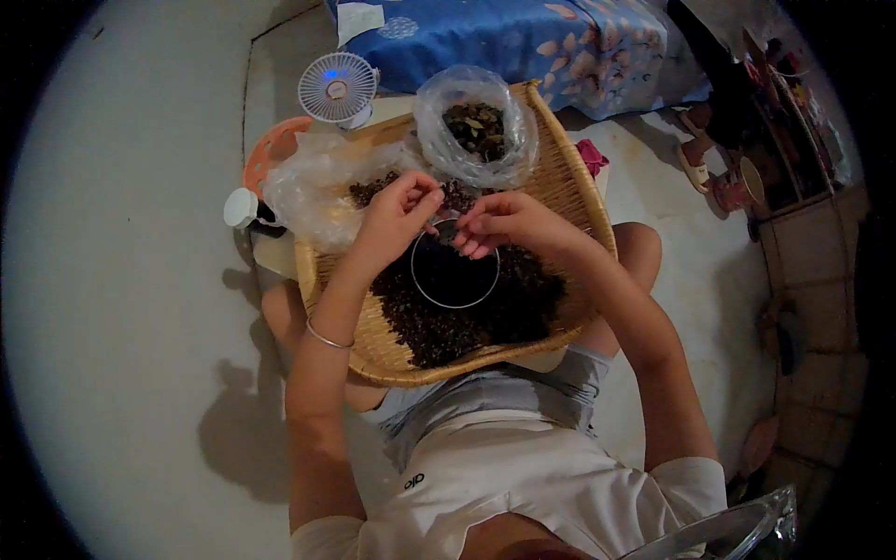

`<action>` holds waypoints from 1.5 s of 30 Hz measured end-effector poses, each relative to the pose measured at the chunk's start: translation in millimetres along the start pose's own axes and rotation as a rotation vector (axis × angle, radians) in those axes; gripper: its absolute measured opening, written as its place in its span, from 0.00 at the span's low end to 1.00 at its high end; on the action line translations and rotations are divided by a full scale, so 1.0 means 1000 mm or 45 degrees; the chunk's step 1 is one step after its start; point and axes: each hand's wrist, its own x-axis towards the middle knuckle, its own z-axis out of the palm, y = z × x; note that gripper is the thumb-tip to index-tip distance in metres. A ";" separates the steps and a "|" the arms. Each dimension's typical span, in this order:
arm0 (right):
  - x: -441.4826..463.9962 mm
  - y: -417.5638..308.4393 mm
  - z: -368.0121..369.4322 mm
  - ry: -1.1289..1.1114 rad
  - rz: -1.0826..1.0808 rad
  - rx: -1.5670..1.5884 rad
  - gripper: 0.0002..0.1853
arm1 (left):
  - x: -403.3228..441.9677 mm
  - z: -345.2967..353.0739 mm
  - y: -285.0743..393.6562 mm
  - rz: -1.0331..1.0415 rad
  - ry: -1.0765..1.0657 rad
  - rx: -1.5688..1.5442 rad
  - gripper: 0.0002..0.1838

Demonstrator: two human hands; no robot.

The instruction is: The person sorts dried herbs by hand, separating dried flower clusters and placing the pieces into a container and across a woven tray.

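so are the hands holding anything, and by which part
Can't tell: the left hand and right hand have fingers curled near the bowl, but anything between the fingertips is too small to make out.

The head camera looks forward and steeply down from the wearer's own head, so the white shirt [541, 467] comes nearest, along the bottom edge. The wicker tray [588, 201] sits mid-view, within arm's reach, and the blue floral bedspread [504, 47] lies farther off at the top. The lens is very wide (the corners round off into black), taking in pale floor [131, 280] at left and, dimly, what may be shelving [793, 131] at right.
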 end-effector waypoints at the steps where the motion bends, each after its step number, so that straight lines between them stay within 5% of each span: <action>1: -0.001 -0.003 0.002 -0.003 0.022 0.061 0.10 | 0.000 0.000 0.000 0.014 0.005 0.035 0.08; 45: 0.004 0.002 0.001 -0.066 -0.046 0.297 0.12 | 0.001 0.001 -0.005 0.053 -0.002 0.060 0.08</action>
